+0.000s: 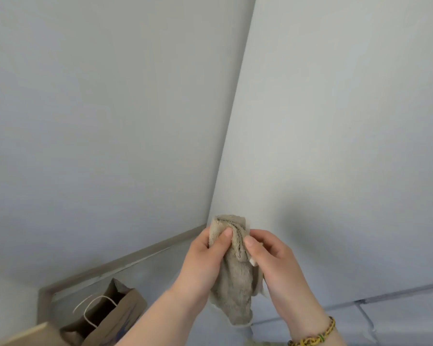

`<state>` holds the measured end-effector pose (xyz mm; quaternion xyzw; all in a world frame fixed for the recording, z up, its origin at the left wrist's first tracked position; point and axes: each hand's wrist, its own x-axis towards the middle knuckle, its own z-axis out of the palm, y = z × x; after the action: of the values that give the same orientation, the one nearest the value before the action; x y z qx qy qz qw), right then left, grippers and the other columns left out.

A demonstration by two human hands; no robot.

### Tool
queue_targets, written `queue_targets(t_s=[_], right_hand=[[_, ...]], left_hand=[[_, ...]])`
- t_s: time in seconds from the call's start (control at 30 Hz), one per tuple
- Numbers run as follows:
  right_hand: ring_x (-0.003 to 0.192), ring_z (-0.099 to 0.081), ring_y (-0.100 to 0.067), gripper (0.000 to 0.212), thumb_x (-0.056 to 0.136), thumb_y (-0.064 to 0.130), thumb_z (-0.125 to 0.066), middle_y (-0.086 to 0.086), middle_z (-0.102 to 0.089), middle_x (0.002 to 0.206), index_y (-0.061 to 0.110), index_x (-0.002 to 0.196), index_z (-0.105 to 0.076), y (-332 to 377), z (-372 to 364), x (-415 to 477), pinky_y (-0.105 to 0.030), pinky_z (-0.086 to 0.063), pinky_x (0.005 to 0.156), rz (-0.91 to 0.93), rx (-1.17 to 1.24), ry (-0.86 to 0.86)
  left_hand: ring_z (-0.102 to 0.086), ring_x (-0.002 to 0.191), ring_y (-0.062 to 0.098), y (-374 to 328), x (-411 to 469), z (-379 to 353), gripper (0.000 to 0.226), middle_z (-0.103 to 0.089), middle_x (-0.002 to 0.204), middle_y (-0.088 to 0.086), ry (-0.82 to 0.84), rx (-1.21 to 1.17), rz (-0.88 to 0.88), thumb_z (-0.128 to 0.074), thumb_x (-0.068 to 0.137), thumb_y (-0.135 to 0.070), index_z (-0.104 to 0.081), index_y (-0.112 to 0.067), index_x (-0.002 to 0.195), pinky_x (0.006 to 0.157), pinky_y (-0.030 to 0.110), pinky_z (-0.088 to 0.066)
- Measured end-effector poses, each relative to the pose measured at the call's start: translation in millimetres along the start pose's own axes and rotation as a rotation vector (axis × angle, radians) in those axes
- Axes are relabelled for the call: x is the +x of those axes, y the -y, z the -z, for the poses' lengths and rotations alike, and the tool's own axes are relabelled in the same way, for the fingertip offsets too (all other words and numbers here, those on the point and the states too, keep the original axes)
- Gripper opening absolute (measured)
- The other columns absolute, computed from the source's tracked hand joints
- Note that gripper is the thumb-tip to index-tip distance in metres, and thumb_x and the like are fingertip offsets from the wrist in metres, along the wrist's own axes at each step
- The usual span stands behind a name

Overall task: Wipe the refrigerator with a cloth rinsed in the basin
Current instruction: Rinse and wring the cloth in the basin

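Cloth: a beige, fluffy cloth, bunched lengthwise and held upright between both hands, its lower end hanging loose below them; it is in front of the fridge's left edge, whether touching I cannot tell.
Left hand: fingers curled round the cloth's left side, thumb pressed on its front near the top.
Right hand: grips the cloth's right side, thumb on the front fold; a woven bracelet sits on the wrist.
Fridge: pale panel filling the right, with seams low down.
Wall: plain, left of the fridge, with a baseboard.
Bag: open brown paper bag with string handles, on the floor at lower left.
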<state>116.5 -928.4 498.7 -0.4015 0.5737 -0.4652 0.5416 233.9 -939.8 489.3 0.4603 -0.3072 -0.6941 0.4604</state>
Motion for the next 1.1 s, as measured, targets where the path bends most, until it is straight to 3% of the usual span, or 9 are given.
queue_targets(t_s=[0.1,0.2,0.3,0.43,0.63,0.83,0.9,0.97,1.1], right_hand=[[0.053,-0.055,-0.002,0.015,0.074,0.018,-0.067,0.006,-0.059,0.058,0.006,0.078,-0.06,20.9,-23.5,1.9,-0.013,-0.046,0.052,0.041,0.017,0.072],[0.052,-0.057,-0.004,0.021,0.062,0.018,-0.065,0.006,-0.06,0.055,0.007,0.076,-0.054,25.7,-44.3,0.7,-0.017,-0.045,0.051,-0.004,0.056,0.177],[0.059,-0.06,-0.007,0.021,0.061,0.02,-0.062,0.002,-0.063,0.065,0.009,0.078,-0.056,25.2,-58.0,1.1,-0.022,-0.048,0.059,-0.023,0.071,0.261],[0.062,-0.059,-0.009,0.012,0.082,0.01,-0.066,-0.004,-0.06,0.073,0.01,0.084,-0.054,28.0,-59.4,-4.1,-0.022,-0.048,0.061,-0.01,0.07,0.354],[0.069,-0.065,-0.012,0.055,0.046,0.034,-0.073,-0.01,-0.064,0.088,0.024,0.095,-0.048,26.4,-37.0,-38.0,-0.027,-0.054,0.066,0.098,-0.167,0.626],[0.06,-0.057,0.005,0.023,0.079,0.007,-0.066,0.003,-0.063,0.079,0.025,0.082,-0.052,7.4,-25.1,-77.8,-0.008,-0.045,0.059,0.21,-0.244,0.739],[0.063,-0.058,0.007,0.016,0.08,0.012,-0.063,0.006,-0.065,0.08,0.026,0.081,-0.056,-1.8,-29.9,-102.3,-0.006,-0.044,0.06,0.232,-0.272,0.837],[0.063,-0.059,0.002,0.006,0.079,0.017,-0.061,0.007,-0.067,0.074,0.023,0.082,-0.062,-10.4,-36.5,-126.6,-0.009,-0.046,0.058,0.183,-0.243,0.945],[0.07,-0.059,-0.016,0.025,0.095,0.007,-0.038,-0.005,-0.065,0.075,0.011,0.087,-0.061,-24.5,-45.6,-181.4,-0.028,-0.047,0.065,-0.146,-0.079,1.117]], left_hand=[[-0.058,0.076,0.016,-24.6,-1.0,11.1,0.005,-0.061,0.082,0.0,-0.212,0.098,-0.135,-0.058,0.085,-0.016,-0.056,-0.019,0.087,0.074,0.028,-0.048],[-0.045,0.069,0.016,-39.3,-6.6,24.0,0.022,-0.047,0.075,-0.002,-0.471,0.215,-0.282,-0.069,0.077,-0.014,-0.048,-0.021,0.078,0.068,0.026,-0.041],[-0.047,0.054,0.013,-49.6,-22.5,25.1,0.019,-0.053,0.057,0.0,-0.481,0.147,-0.299,-0.062,0.082,-0.013,-0.054,-0.01,0.066,0.052,0.018,-0.042],[-0.06,0.07,0.018,-44.2,-43.7,22.0,0.027,-0.067,0.074,0.007,-0.52,0.185,-0.267,-0.051,0.09,-0.024,-0.069,-0.01,0.076,0.073,0.032,-0.047],[-0.068,0.086,0.018,-11.0,-97.3,1.5,0.02,-0.072,0.096,0.011,-0.489,-0.055,-0.339,-0.055,0.086,-0.014,-0.074,-0.019,0.089,0.074,0.024,-0.052],[-0.067,0.073,0.01,33.2,-160.7,-16.1,0.026,-0.073,0.081,0.002,-0.686,-0.084,-0.409,-0.048,0.09,-0.005,-0.07,-0.019,0.094,0.063,0.018,-0.05],[-0.066,0.072,0.014,48.7,-194.4,-16.5,0.028,-0.072,0.082,0.004,-0.796,-0.134,-0.434,-0.045,0.092,-0.009,-0.071,-0.019,0.092,0.063,0.021,-0.05],[-0.064,0.079,0.019,65.9,-228.7,-12.4,0.028,-0.071,0.087,0.009,-0.933,-0.189,-0.47,-0.045,0.093,-0.012,-0.072,-0.02,0.089,0.069,0.028,-0.05],[-0.063,0.083,0.02,104.1,-308.3,-9.5,0.029,-0.072,0.087,0.006,-1.206,-0.36,-0.576,-0.044,0.094,-0.015,-0.072,-0.018,0.087,0.075,0.031,-0.049]])
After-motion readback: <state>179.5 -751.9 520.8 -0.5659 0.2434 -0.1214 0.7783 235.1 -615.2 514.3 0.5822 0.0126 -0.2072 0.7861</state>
